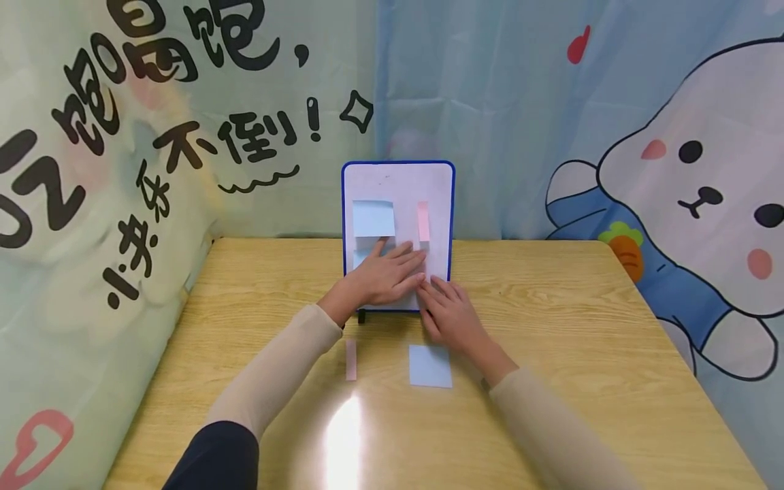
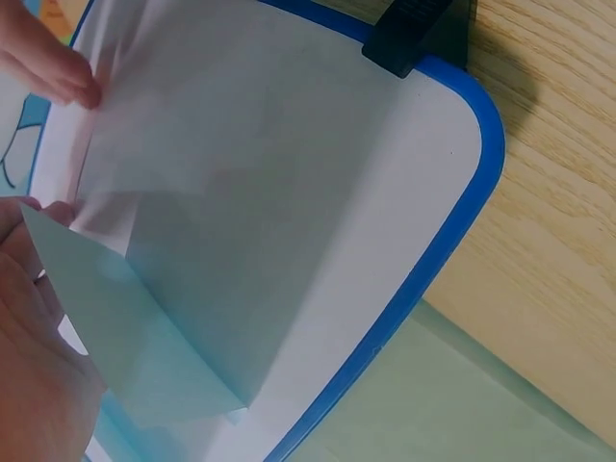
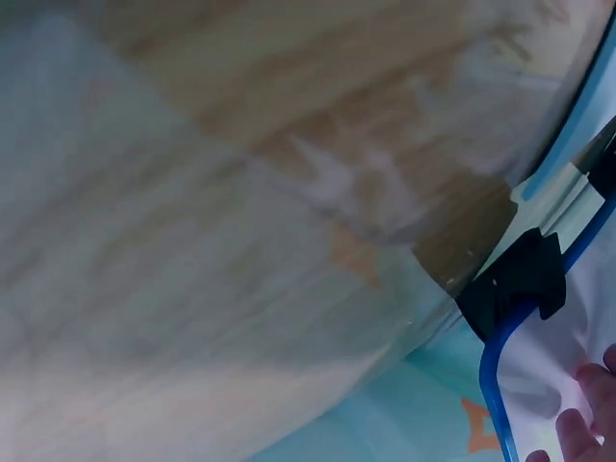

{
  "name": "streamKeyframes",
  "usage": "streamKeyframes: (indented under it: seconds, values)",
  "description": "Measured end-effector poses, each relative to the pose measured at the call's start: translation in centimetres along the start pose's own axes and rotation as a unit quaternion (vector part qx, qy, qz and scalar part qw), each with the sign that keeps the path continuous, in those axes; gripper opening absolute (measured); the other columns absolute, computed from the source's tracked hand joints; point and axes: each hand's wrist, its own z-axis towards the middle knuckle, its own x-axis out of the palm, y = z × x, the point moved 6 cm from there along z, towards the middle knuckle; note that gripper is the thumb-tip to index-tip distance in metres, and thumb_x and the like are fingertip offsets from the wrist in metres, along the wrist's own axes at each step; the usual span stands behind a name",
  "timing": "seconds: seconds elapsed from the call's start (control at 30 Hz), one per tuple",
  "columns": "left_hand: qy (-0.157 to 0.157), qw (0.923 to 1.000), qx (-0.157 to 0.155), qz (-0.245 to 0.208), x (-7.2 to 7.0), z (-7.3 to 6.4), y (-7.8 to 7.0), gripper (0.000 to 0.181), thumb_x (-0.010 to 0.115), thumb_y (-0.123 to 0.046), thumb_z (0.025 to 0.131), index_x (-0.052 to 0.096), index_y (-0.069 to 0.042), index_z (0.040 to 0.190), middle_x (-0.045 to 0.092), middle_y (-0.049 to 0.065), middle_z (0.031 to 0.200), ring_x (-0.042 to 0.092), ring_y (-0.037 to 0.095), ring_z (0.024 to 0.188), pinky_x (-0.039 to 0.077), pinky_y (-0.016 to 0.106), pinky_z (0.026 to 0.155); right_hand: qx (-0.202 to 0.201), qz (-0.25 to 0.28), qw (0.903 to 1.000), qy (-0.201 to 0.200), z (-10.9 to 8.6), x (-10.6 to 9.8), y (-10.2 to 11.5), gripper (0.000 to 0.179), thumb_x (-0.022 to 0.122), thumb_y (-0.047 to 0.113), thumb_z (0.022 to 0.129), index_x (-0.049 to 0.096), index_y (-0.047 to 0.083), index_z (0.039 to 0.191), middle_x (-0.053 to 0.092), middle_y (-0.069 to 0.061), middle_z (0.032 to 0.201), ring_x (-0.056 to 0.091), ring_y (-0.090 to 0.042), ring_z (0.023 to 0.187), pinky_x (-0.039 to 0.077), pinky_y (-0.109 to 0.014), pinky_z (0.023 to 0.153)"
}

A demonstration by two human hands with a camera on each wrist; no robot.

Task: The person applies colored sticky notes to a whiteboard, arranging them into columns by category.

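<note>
A white board with a blue rim [image 1: 398,178] stands upright on the table. An upper light-blue sticky note [image 1: 373,218], a lower blue note [image 1: 360,257] and a narrow pink strip [image 1: 424,221] are on it; the lower note is partly hidden. My left hand [image 1: 388,275] lies across the board's lower half, fingers mostly straight, with a blue note [image 2: 125,327] sticking out beside it in the left wrist view. Extended fingers of my right hand [image 1: 450,313] touch the board's lower right part, over a pinkish strip [image 2: 99,125]. Fingertips [image 3: 576,433] show in the right wrist view.
On the wooden table [image 1: 527,299] in front of the board lie a pink strip [image 1: 351,361] and a square blue note [image 1: 431,366]. A black support clip [image 2: 409,34] grips the board's bottom edge. Printed curtains [image 1: 471,122] hang behind and at the left.
</note>
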Motion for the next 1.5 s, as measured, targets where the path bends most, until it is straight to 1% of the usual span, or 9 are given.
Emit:
streamKeyframes:
  seconds: [0.17, 0.33, 0.63, 0.93, 1.07, 1.23, 1.33, 1.43, 1.5]
  values:
    - [0.000, 1.0000, 0.001, 0.002, 0.1, 0.0, 0.1, 0.062, 0.010, -0.055, 0.096, 0.018, -0.024, 0.148, 0.016, -0.008, 0.154, 0.007, 0.014, 0.144, 0.002, 0.053, 0.114, -0.007, 0.008, 0.9999, 0.001, 0.0, 0.1, 0.2, 0.051, 0.056, 0.028, 0.086, 0.051, 0.006, 0.131, 0.051, -0.009, 0.136, 0.040, -0.031, 0.130, 0.029, -0.050, 0.104]
    - [0.000, 1.0000, -0.001, 0.000, 0.1, 0.3, 0.1, 0.062, 0.009, -0.056, 0.096, 0.018, -0.024, 0.148, 0.016, -0.009, 0.154, 0.006, 0.013, 0.144, 0.002, 0.053, 0.114, 0.006, 0.018, 0.9998, -0.008, 0.8, -0.5, -0.2, 0.047, 0.056, 0.026, 0.085, 0.054, 0.005, 0.128, 0.055, -0.010, 0.132, 0.039, -0.031, 0.130, 0.028, -0.050, 0.106]
    - [0.013, 0.9999, -0.003, -0.011, 0.2, 0.4, 0.3, 0.063, 0.007, -0.056, 0.095, 0.016, -0.024, 0.149, 0.014, -0.009, 0.154, 0.003, 0.013, 0.144, 0.000, 0.052, 0.114, 0.016, 0.010, 0.9989, 0.042, 0.9, -0.1, 0.0, 0.048, 0.055, 0.030, 0.087, 0.053, 0.006, 0.129, 0.051, -0.009, 0.136, 0.039, -0.030, 0.131, 0.026, -0.050, 0.107]
    - [0.013, 0.9999, -0.006, -0.006, 0.3, 0.5, 0.8, 0.064, 0.007, -0.057, 0.095, 0.017, -0.024, 0.148, 0.015, -0.009, 0.154, 0.004, 0.013, 0.144, -0.001, 0.052, 0.114, 0.002, 0.017, 0.9986, 0.049, 0.7, 0.1, 0.1, 0.049, 0.058, 0.031, 0.087, 0.053, 0.006, 0.129, 0.051, -0.008, 0.135, 0.042, -0.029, 0.128, 0.028, -0.049, 0.106]
    - [0.003, 1.0000, -0.001, 0.003, 0.1, 0.2, 0.8, 0.062, 0.008, -0.056, 0.096, 0.020, -0.025, 0.148, 0.019, -0.009, 0.153, 0.007, 0.014, 0.144, -0.002, 0.053, 0.114, 0.008, 0.025, 0.9986, 0.045, 1.0, -0.3, -0.2, 0.046, 0.057, 0.032, 0.088, 0.056, 0.006, 0.127, 0.055, -0.009, 0.132, 0.045, -0.030, 0.126, 0.030, -0.048, 0.104]
    - [-0.031, 0.9993, 0.013, 0.013, -0.8, -0.9, 0.8, 0.056, 0.016, -0.051, 0.098, 0.033, -0.026, 0.144, 0.032, -0.006, 0.149, 0.020, 0.016, 0.142, 0.005, 0.051, 0.114, 0.040, 0.047, 0.9974, 0.037, 1.4, -1.7, -0.9, 0.044, 0.056, 0.032, 0.089, 0.057, 0.007, 0.125, 0.060, -0.009, 0.125, 0.051, -0.028, 0.119, 0.036, -0.046, 0.102]
    - [-0.064, 0.9976, 0.025, 0.002, -1.7, -2.1, 1.0, 0.052, 0.026, -0.049, 0.098, 0.049, -0.020, 0.135, 0.049, -0.001, 0.138, 0.040, 0.018, 0.132, 0.022, 0.045, 0.112, 0.062, 0.052, 0.9962, 0.031, 1.3, -2.8, -1.3, 0.041, 0.056, 0.032, 0.090, 0.059, 0.007, 0.122, 0.063, -0.010, 0.119, 0.056, -0.027, 0.112, 0.042, -0.046, 0.098]
    - [-0.108, 0.9930, 0.045, -0.015, -2.8, -3.6, 1.1, 0.046, 0.039, -0.045, 0.096, 0.063, -0.013, 0.118, 0.065, 0.003, 0.115, 0.060, 0.017, 0.107, 0.044, 0.036, 0.096, 0.072, 0.049, 0.9962, 0.005, 1.1, -4.1, -1.8, 0.038, 0.057, 0.029, 0.089, 0.060, 0.006, 0.119, 0.066, -0.011, 0.114, 0.061, -0.028, 0.105, 0.047, -0.045, 0.091]
    - [-0.154, 0.9862, 0.059, -0.015, -3.6, -4.7, 1.4, 0.040, 0.047, -0.042, 0.093, 0.067, -0.010, 0.106, 0.069, 0.004, 0.101, 0.064, 0.017, 0.092, 0.050, 0.034, 0.083, 0.075, 0.043, 0.9956, -0.036, 1.0, -5.2, -2.2, 0.038, 0.059, 0.027, 0.087, 0.060, 0.005, 0.118, 0.066, -0.012, 0.111, 0.062, -0.029, 0.102, 0.049, -0.046, 0.088]
